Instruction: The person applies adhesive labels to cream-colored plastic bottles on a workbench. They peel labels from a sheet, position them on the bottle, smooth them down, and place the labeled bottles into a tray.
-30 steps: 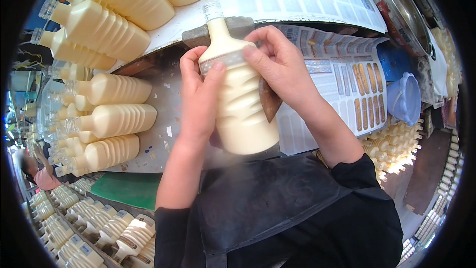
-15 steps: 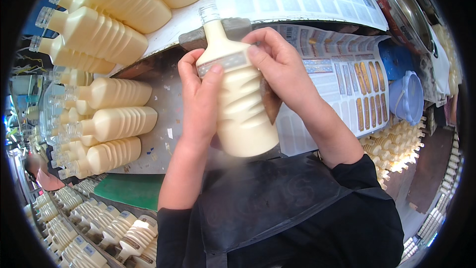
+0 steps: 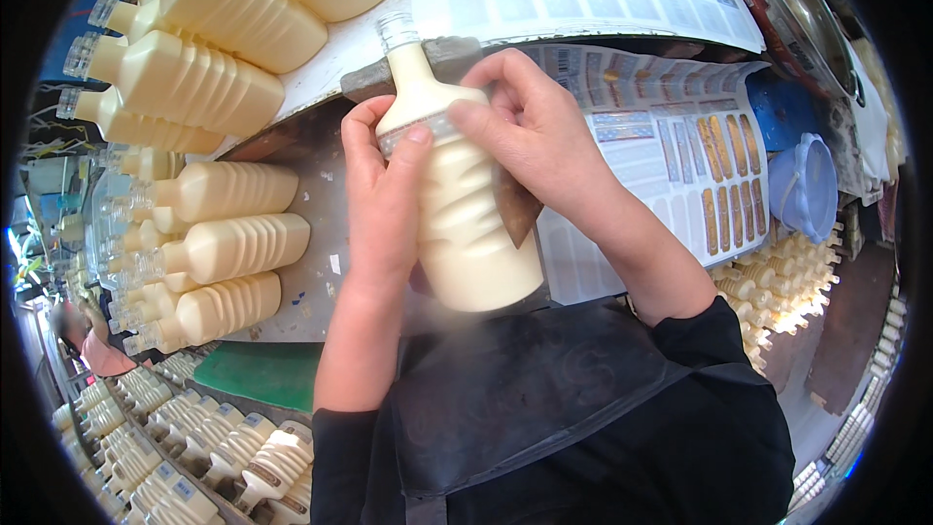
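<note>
A cream ribbed bottle [image 3: 474, 233] lies tilted in front of me, its clear threaded neck pointing away and its base toward my apron. A narrow patterned label [image 3: 418, 135] runs across its shoulder. My left hand [image 3: 381, 165] grips the bottle's left side, the thumb on the label's left part. From the right, my right hand [image 3: 530, 131] has its thumb pressed on the label's right part, the fingers curled at the shoulder and partly hidden. Under the right hand, against the bottle, a brown flat piece [image 3: 515, 206] shows; what holds it is hidden. The neck passes over a grey block [image 3: 452, 58].
Several cream bottles [image 3: 248, 245] lie at the left, with more stacked at upper left [image 3: 194, 83]. Label sheets [image 3: 671, 156] cover the right side. A lavender bucket [image 3: 805, 190] and a metal basin [image 3: 787, 10] stand at far right. Finished-looking bottles [image 3: 277, 462] fill the lower left.
My right thumb has moved left along the label. The bottle has shifted slightly left, and both hands stay on it.
</note>
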### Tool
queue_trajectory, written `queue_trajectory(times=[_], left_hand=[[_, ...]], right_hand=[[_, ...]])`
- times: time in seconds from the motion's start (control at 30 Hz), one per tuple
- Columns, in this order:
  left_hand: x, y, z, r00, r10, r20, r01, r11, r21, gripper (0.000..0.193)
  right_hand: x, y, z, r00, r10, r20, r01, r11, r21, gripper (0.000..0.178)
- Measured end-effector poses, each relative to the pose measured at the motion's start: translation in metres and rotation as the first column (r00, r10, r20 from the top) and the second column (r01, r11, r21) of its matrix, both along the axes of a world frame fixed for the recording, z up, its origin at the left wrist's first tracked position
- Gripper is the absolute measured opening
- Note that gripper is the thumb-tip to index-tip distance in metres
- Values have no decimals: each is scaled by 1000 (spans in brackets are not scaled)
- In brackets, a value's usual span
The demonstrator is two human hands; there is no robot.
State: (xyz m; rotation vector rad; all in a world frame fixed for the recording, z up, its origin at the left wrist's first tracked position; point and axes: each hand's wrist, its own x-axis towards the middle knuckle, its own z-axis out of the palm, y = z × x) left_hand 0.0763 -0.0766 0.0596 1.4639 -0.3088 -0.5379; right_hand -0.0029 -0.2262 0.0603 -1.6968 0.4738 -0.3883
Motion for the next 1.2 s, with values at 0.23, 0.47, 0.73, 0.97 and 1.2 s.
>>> queue_trajectory(times=[0.23,0.47,0.73,0.97,1.2], left_hand=[[0,0,1,1000,-1,24,1,1000,25,50],[0,-1,0,1000,-1,27,0,1000,24,50],[1,12,-12,972,-77,-220,25,973,-229,52],[-3,15,-13,951,-99,-292,4,951,-310,58],[3,17,-15,991,-43,-124,24,989,-147,42]], right_hand=[[1,0,-2,1000,-1,19,0,998,58,37],[-1,-3,-2,999,30,31,-34,992,124,30],[-15,-21,4,977,201,66,-212,926,313,32],[-7,-9,1,987,160,-9,-158,980,118,36],[0,-5,-8,989,134,-66,-117,970,213,30]])
